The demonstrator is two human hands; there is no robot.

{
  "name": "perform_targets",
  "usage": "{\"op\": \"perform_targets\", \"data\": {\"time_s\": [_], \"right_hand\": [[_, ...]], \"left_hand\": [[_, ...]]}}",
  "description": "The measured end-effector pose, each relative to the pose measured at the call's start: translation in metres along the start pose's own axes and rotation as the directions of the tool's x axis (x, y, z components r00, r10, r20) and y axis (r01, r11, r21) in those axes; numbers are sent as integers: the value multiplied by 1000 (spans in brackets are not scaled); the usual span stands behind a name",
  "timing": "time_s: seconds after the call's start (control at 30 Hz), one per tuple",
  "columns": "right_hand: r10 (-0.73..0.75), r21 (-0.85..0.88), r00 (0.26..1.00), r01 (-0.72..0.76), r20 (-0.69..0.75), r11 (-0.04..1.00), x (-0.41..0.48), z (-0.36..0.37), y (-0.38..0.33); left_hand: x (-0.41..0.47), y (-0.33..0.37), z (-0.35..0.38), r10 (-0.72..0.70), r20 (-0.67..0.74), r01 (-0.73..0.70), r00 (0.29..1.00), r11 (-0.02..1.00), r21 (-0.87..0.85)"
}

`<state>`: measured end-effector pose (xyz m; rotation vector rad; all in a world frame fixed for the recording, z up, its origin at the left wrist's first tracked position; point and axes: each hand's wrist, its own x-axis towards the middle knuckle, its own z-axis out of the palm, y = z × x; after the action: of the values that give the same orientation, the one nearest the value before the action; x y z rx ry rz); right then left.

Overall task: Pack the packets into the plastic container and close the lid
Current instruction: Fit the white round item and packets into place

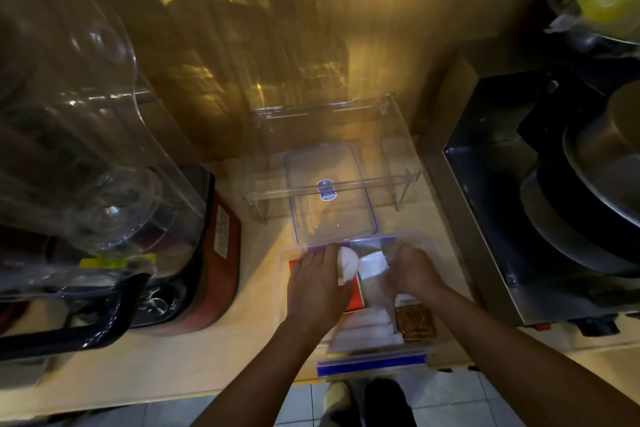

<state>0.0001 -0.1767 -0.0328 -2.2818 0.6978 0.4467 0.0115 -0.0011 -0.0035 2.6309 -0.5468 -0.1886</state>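
A clear plastic container point(372, 365) with blue clips sits at the counter's front edge. Its clear lid point(330, 194) with a blue rim lies flat just behind it. Inside the container are an orange packet point(356, 295), white packets point(367, 329) and a brown packet point(415, 322). My left hand point(317, 284) reaches into the container's far left part and grips a white packet point(347, 265). My right hand point(414, 270) is at the far right part, its fingers closed on another white packet point(372, 265). The two packets nearly touch.
A clear acrylic riser shelf point(398, 135) stands over the lid at the back. A blender with a clear jug point(86, 149) and a red base fills the left. A steel box point(502, 218) with stacked pots stands on the right. Floor tiles and feet show below.
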Motion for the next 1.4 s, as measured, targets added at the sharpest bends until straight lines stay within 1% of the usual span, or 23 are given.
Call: {"op": "perform_targets", "data": {"time_s": [0.03,0.1,0.17,0.23,0.33,0.43,0.6,0.63,0.67,0.7,0.73,0.77,0.8,0.83,0.87,0.9,0.93,1.0,1.03,1.07,1.2,1.3,1.4], "right_hand": [[-57,-106,998,58,12,993,-2,-1,0],[-182,-319,982,187,46,929,-7,-3,2],[-273,-352,958,288,91,891,-11,-3,5],[-311,-350,944,329,109,877,-10,-1,7],[-337,-407,941,320,30,855,-8,8,8],[-315,-346,948,279,-52,896,-8,20,7],[-250,-319,966,219,-60,922,-5,16,3],[-263,-291,962,230,-79,929,-6,14,0],[-256,-178,961,234,-109,956,-7,10,-2],[-200,45,975,205,-97,978,-10,4,-7],[-136,335,990,136,-23,932,-13,-3,-11],[-132,568,986,52,101,822,-18,-11,-14],[-182,698,958,-26,223,716,-22,-18,-15],[-257,716,916,-46,309,697,-26,-22,-15],[-320,703,876,-31,362,711,-30,-25,-16],[-353,682,856,1,377,731,-33,-24,-17],[-360,676,857,18,369,737,-35,-22,-19],[-315,664,901,41,298,746,-36,-14,-23],[-291,653,925,65,245,755,-35,-10,-25],[-278,654,939,82,202,752,-34,-7,-25],[-311,692,937,117,162,713,-32,-7,-16],[-315,705,931,97,187,703,-28,-17,-8],[-298,654,919,61,257,754,-24,-27,-1]], "left_hand": [[0,-1,0,-14,-12,13,1000,999,-43],[0,-4,3,-22,-10,20,1000,992,-128],[-1,-5,4,-35,20,39,999,971,-234],[-2,-6,3,-37,54,51,998,955,-293],[-2,-6,1,-30,77,54,997,941,-333],[-3,-7,0,-33,60,52,998,936,-349],[-5,-7,0,-33,52,50,998,926,-374],[-5,-6,0,-46,43,59,998,921,-384],[-5,-4,0,-67,35,75,997,910,-408],[-4,-2,0,-98,34,103,995,889,-446],[-3,0,0,-142,41,144,989,858,-493],[-1,3,0,-190,56,190,980,816,-545],[1,6,0,-236,74,232,969,765,-601],[3,11,0,-281,97,273,955,703,-657],[6,16,0,-325,132,317,936,625,-713],[7,20,-1,-363,187,366,913,525,-768],[9,25,-3,-389,257,415,885,405,-814],[11,31,-4,-401,386,484,831,178,-857],[12,33,-3,-393,421,498,817,115,-859],[12,35,-3,-389,433,504,813,98,-858],[13,38,-6,-406,388,482,828,161,-861],[14,31,-10,-384,395,477,835,147,-866],[10,25,-10,-308,375,443,874,190,-876]]}}
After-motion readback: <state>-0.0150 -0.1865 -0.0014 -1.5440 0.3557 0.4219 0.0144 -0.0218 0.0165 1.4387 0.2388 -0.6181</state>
